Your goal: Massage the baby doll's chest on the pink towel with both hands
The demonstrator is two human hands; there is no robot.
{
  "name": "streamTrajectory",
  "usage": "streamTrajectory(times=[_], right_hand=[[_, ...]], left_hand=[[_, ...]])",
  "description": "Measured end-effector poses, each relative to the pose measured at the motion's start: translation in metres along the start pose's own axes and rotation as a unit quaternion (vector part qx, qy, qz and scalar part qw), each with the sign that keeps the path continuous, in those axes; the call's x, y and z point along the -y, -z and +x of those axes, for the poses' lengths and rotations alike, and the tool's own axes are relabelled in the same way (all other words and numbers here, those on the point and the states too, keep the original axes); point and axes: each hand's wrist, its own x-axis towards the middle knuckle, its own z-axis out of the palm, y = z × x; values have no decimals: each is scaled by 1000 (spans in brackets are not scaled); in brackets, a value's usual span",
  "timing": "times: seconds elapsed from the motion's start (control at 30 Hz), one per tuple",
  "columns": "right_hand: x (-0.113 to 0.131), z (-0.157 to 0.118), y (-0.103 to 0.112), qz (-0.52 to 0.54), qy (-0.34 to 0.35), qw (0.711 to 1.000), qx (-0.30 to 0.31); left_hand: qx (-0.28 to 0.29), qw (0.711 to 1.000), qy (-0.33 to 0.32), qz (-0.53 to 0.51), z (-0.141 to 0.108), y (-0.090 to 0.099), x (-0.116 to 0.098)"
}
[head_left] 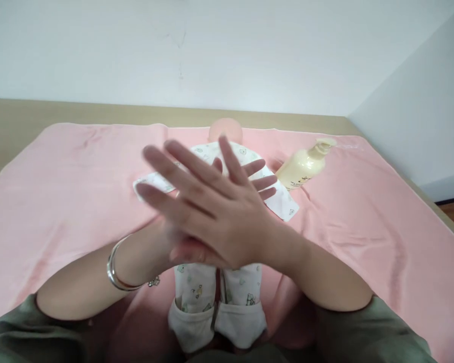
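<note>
My right hand lies across the front of my left hand, palm against palm, its fingers spread toward the upper left. Behind it, my left hand shows only its fingertips and wrist; those fingers are apart and point right. No object shows in either hand. Beneath both hands, a doll in white printed clothes lies on its back on a pink cloth, its middle hidden by my hands. The doll's round head is at the far end. A cream pump bottle lies tilted to the right of the doll.
The pink cloth covers a light wooden table, whose bare edge shows at the back. A white wall stands behind it, with another wall at the right. A brown floor patch shows at far right.
</note>
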Motion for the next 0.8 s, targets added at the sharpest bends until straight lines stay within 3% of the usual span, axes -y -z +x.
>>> streamTrajectory(times=[0.07,0.13,0.23,0.27,0.37,0.5,0.6,0.73,0.8], right_hand=[[-24,7,-5,-67,73,994,-50],[-46,11,-19,-75,-21,995,-58],[-67,11,-53,-15,-149,989,0],[-71,10,-64,9,-170,985,20],[-81,7,-84,41,-198,979,34],[-105,8,-84,36,-187,981,41],[-122,9,-77,13,-231,970,78],[-101,4,-76,-41,-353,932,71],[-77,0,-79,-74,-359,928,67]], left_hand=[[48,995,33,-78,15,0,-3],[76,986,61,-134,39,0,2],[25,992,34,-120,70,-9,29],[-24,996,-7,-83,76,-14,41],[-48,995,-89,-20,84,-30,73],[-11,994,-105,36,82,-38,91],[20,993,-91,73,83,-37,97],[38,993,-73,88,82,-35,113],[30,994,-64,79,81,-34,119]])
